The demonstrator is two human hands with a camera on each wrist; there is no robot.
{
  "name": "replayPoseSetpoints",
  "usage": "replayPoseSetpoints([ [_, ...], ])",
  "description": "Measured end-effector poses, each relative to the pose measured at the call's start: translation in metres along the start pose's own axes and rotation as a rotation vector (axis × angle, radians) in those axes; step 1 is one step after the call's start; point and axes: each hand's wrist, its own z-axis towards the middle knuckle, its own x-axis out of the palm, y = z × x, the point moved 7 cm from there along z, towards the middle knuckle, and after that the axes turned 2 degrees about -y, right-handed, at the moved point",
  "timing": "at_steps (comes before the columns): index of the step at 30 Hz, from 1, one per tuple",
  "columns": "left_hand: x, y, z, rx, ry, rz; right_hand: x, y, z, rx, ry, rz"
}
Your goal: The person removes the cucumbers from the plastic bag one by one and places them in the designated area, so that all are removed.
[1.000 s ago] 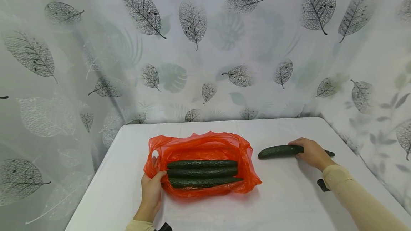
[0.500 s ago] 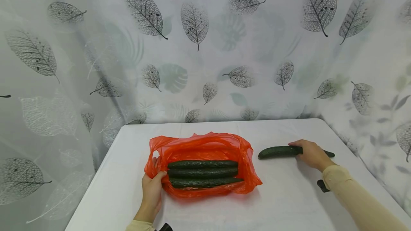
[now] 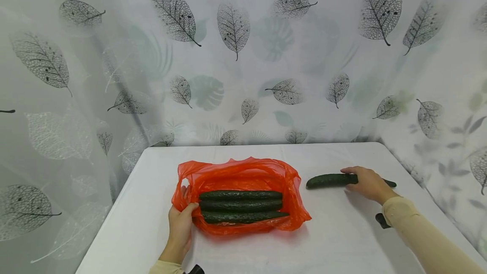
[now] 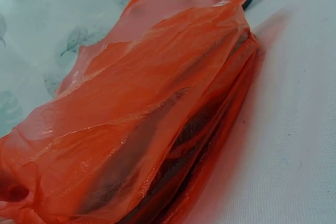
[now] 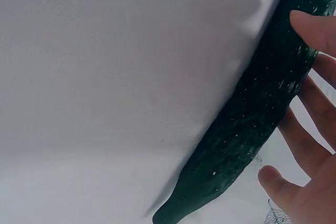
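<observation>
A thin red plastic bag point(image 3: 243, 172) lies with its mouth spread wide on the white table, and three dark green cucumbers point(image 3: 243, 205) sit side by side in it. At the bag's left end my left hand point(image 3: 180, 228) holds the edge, thumb near the cucumber ends, fingers partly behind the film. Bag film point(image 4: 131, 114) fills most of the left wrist view and hides that hand. To the right, one more cucumber point(image 3: 329, 180) rests on the table under my right hand point(image 3: 368, 185). The right wrist view has the thumb across this cucumber point(image 5: 236, 114) and fingers along its other side.
The white table point(image 3: 327, 244) ends at a back edge against a leaf-printed curtain point(image 3: 258, 62), which also hangs at both sides. A dark wrist device point(image 3: 382, 220) shows below the right sleeve. Bare tabletop separates the bag from the lone cucumber.
The right thumb has shifted slightly outward on the lone cucumber. The left hand, the bag and the cucumbers stay as they were; the head view has tilted a little.
</observation>
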Motion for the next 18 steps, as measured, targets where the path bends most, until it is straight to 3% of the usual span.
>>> replayPoseSetpoints([
  [10,-0.001,0.001,0.001,-0.002,-0.007,0.015,-0.009,0.028,0.007,-0.037,-0.064,0.007],
  [18,0.0,0.0,0.001,0.012,-0.002,-0.01,-0.022,0.076,0.016,-0.097,-0.146,0.036],
])
